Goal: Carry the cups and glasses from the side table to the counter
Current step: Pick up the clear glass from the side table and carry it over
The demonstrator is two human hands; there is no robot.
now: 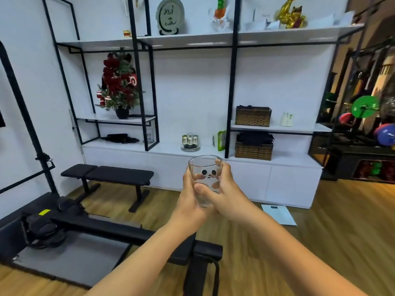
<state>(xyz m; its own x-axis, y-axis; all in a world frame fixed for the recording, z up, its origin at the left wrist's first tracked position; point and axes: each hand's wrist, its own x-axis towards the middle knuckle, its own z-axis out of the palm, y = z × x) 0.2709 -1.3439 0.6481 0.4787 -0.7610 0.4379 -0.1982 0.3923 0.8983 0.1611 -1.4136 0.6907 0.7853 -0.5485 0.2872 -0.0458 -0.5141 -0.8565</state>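
Two hands wrap one clear glass (205, 180), the left hand (189, 196) cupping it from nine o'clock and the right hand (224, 189) from three, fingers curled round its wall and a thumb pressed on the near face. I take the double hold as caution: smooth glass slips, and the lower palms also prop its base. The glass is carried in mid-air at chest height, well apart from any surface, with the white counter (171, 149) ahead at twelve o'clock. It stands upright, long axis vertical, open mouth at the top, and its printed panda face looks back at the person. A rack of small cups (190, 142) already sits on that counter, just beyond the rim.
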